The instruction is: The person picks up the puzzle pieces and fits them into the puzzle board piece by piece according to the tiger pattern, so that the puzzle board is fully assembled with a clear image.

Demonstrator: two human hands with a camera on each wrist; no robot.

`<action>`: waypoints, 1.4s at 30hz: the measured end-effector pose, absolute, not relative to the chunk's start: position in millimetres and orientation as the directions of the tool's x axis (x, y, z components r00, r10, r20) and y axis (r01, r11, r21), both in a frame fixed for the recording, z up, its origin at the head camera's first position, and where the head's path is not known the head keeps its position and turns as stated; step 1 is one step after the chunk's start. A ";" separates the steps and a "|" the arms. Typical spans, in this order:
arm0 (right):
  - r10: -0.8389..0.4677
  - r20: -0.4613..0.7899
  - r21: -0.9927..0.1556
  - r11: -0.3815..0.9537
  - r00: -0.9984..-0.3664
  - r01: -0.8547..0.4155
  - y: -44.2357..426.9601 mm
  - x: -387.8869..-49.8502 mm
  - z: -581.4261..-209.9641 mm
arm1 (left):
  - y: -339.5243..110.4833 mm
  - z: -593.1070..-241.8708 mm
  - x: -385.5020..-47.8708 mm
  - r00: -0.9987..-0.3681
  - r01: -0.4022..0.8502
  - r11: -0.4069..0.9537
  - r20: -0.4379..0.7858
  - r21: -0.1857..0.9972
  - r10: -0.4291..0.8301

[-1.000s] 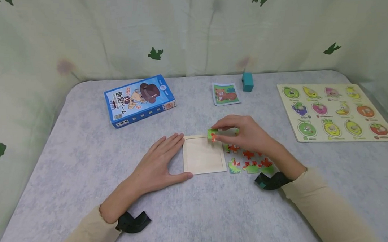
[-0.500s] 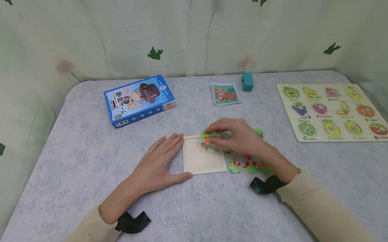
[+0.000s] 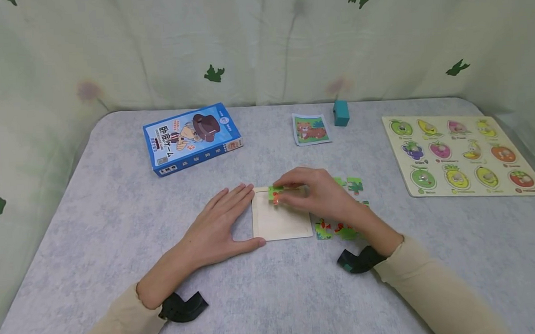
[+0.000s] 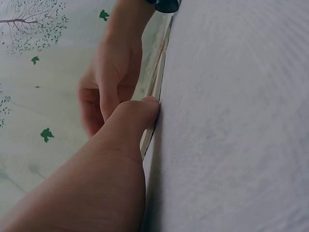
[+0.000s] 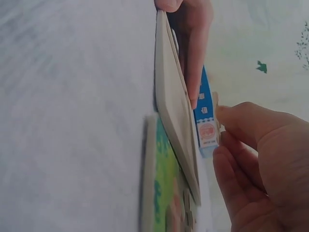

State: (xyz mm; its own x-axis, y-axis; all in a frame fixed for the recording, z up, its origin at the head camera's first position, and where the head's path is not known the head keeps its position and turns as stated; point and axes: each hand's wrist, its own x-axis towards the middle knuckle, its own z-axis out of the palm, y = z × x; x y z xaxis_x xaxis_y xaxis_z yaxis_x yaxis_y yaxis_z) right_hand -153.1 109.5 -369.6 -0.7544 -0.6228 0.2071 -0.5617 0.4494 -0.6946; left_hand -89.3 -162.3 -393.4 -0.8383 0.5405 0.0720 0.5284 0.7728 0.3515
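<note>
In the head view, a shallow wooden puzzle tray (image 3: pixel 281 226) lies on the table with its bare floor showing. My left hand (image 3: pixel 221 231) rests along its left side, fingers straight at the far corner and thumb at the near corner. My right hand (image 3: pixel 318 194) pinches a green and orange jigsaw piece (image 3: pixel 274 192) between thumb and fingers, over the tray's far left part. In the right wrist view that piece (image 5: pixel 217 113) is seen edge-on, apart from the tray. Several loose jigsaw pieces (image 3: pixel 323 230) lie right of the tray, partly hidden under my right hand and forearm.
A blue game box (image 3: pixel 192 138) lies at the back left. Behind the tray are a small bear picture card (image 3: pixel 311 130) and a teal block (image 3: pixel 341 113). A wooden fruit board (image 3: pixel 464 156) lies at the right. Black cameras sit on both wrists.
My right hand has carried the jigsaw piece leftward and slightly nearer, from the tray's far right corner to above its far left part. More loose pieces show behind it. The left hand stays put.
</note>
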 end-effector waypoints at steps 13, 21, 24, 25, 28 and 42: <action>-0.631 0.220 -0.682 0.446 -0.744 -0.580 96.8 -151.8 -382.2 | -162.1 -392.6 -89.8 -0.835 0.530 0.768 0.064 0.361 0.546; -0.636 0.266 -0.669 0.420 -0.724 -0.614 95.4 -151.4 -391.9 | -161.5 -393.2 -89.5 -0.833 0.532 0.767 0.061 0.359 0.550; -0.637 0.279 -0.656 0.420 -0.718 -0.627 94.9 -151.9 -392.9 | -161.9 -393.5 -89.5 -0.835 0.531 0.770 0.061 0.354 0.548; -0.637 0.281 -0.653 0.421 -0.718 -0.629 94.6 -152.0 -392.9 | -162.2 -393.5 -89.5 -0.834 0.532 0.771 0.061 0.351 0.548; -0.640 0.274 -0.647 0.430 -0.718 -0.630 93.6 -152.4 -392.5 | -162.7 -394.0 -89.7 -0.835 0.531 0.773 0.062 0.346 0.546; -0.656 0.252 -0.584 0.483 -0.711 -0.653 89.3 -152.0 -392.9 | -162.4 -393.1 -89.1 -0.837 0.525 0.774 0.050 0.354 0.545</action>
State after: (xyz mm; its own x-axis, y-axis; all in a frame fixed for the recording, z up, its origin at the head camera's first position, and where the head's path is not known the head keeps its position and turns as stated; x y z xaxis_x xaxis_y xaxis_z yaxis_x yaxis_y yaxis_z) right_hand -152.0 89.3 -392.9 -0.7115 -0.6559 0.2522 -0.6525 0.4834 -0.5835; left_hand -89.1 -162.4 -393.1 -0.8370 0.5448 0.0503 0.5251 0.7740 0.3539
